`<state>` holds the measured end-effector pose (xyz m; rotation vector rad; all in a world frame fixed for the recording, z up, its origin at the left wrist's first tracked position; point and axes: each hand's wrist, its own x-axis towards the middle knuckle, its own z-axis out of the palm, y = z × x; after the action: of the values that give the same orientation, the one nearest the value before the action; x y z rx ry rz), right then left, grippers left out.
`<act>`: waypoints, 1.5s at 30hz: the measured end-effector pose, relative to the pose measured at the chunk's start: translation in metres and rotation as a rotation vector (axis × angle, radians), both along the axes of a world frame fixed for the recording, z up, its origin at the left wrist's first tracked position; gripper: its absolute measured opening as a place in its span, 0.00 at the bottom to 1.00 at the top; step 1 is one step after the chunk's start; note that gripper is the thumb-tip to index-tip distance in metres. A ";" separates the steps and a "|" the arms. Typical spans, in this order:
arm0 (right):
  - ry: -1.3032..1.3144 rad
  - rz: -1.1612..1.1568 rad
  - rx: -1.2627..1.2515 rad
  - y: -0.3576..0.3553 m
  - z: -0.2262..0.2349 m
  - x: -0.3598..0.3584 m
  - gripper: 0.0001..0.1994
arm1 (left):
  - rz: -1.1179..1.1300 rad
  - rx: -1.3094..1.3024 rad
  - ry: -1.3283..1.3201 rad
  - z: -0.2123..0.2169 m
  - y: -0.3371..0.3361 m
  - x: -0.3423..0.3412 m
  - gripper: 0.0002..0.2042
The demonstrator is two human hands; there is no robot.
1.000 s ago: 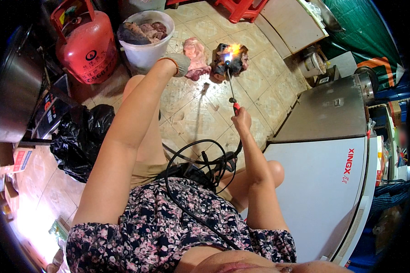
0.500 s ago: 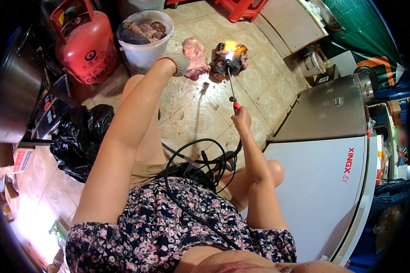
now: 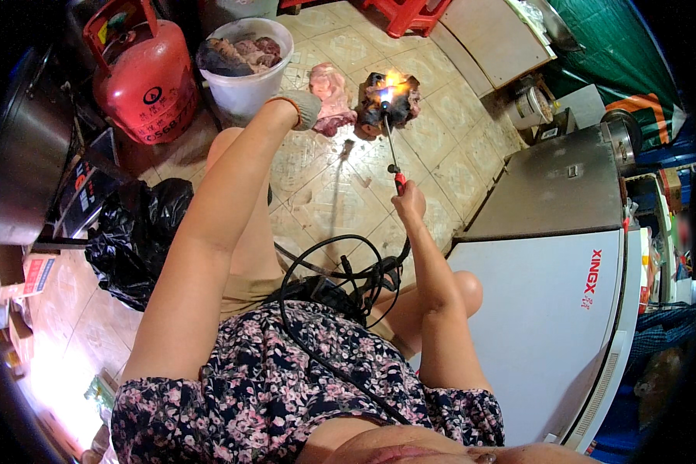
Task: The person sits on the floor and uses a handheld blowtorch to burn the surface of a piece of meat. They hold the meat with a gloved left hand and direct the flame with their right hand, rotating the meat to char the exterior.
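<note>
**Flame on the charred meat, gloved hand on the raw piece**

While my right hand (image 3: pixel 408 203) grips the red handle of the long gas torch (image 3: pixel 390 147), its nozzle is burning against a dark, charred chunk of meat (image 3: pixel 394 104) on the tiled floor (image 3: pixel 325 193). My left hand (image 3: pixel 301 108), in a grey glove, reaches out and rests against the pale pink slab of meat (image 3: pixel 331 97) just beside the charred one; whether its fingers are closed on the slab I cannot tell. I judge this to be the singeing step, with the dark piece well along and the pink one unscorched. Next I'd want the flame kept clear of the glove while the pale slab is brought under it. A black hose (image 3: pixel 325 294) coils over my lap. Behind stand a white bucket (image 3: pixel 243 81) of meat and a red gas cylinder (image 3: pixel 143 85).
</note>
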<state>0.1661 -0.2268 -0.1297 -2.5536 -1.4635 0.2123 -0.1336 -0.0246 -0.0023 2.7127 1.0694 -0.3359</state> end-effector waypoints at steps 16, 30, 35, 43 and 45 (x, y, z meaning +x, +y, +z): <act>0.018 -0.008 0.043 -0.001 -0.001 0.004 0.13 | 0.004 -0.008 0.000 -0.001 -0.001 0.001 0.13; 0.004 0.009 0.040 -0.003 -0.002 0.004 0.13 | -0.010 -0.011 0.022 -0.003 0.001 0.002 0.13; 0.012 0.011 0.042 -0.002 -0.001 0.003 0.13 | -0.018 -0.007 0.013 -0.004 0.002 0.001 0.13; 0.006 0.007 0.046 -0.003 -0.002 0.004 0.13 | -0.006 -0.018 0.012 -0.006 0.003 0.002 0.13; 0.015 -0.001 0.038 -0.001 -0.001 0.003 0.14 | -0.011 -0.014 0.009 -0.010 0.006 0.002 0.13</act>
<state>0.1694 -0.2281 -0.1311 -2.5168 -1.4472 0.2012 -0.1314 -0.0187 -0.0126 2.7083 1.0507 -0.3561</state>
